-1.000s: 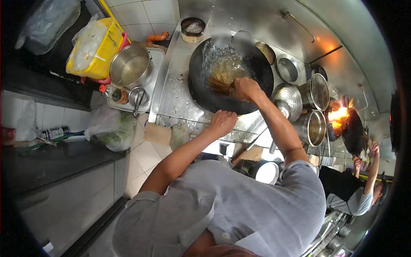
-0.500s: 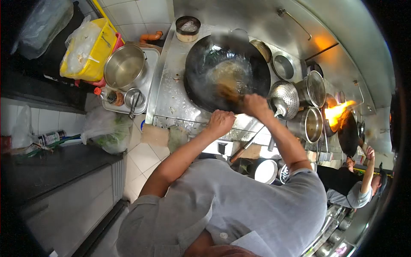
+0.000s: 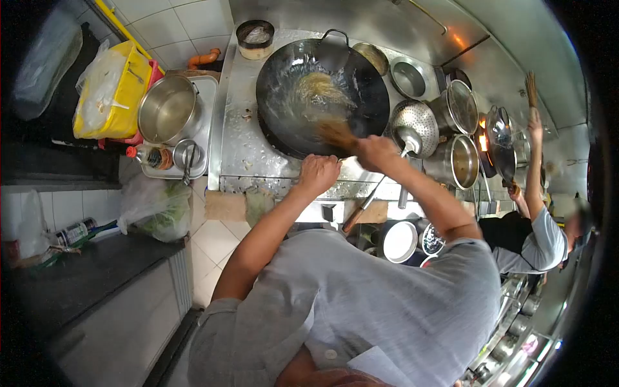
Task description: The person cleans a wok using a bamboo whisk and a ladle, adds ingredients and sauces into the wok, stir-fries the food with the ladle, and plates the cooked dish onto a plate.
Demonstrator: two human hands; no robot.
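Note:
A large black wok [image 3: 274, 106] sits on the steel stove, with a loop handle at its far rim. Cloudy, yellowish water [image 3: 319, 87] swirls inside it. My right hand [image 3: 378, 155] is wrapped around a bamboo wok brush [image 3: 338, 134], whose bristles reach down and left into the wok near its front wall, slightly blurred. At the wok's near rim my left hand [image 3: 320, 173] is closed, apparently around the near handle; the fingers hide most of what they grip. A perforated skimmer [image 3: 416, 126] rests just right of the wok.
Metal pots [image 3: 462, 161] crowd the right side. Farther right, a co-worker's raised hand [image 3: 534, 122] holds another brush [image 3: 531, 89], near a flame [image 3: 483, 138]. A wooden-handled tool [image 3: 356, 216] lies at the stove's front. Left are a pot [image 3: 167, 109], a bottle [image 3: 148, 155] and a yellow basket [image 3: 116, 90].
My view has shifted, moving the scene left and up. The brush has swept slightly within the wok, and the water has spread. The co-worker's arm has risen with a brush; the flame is smaller.

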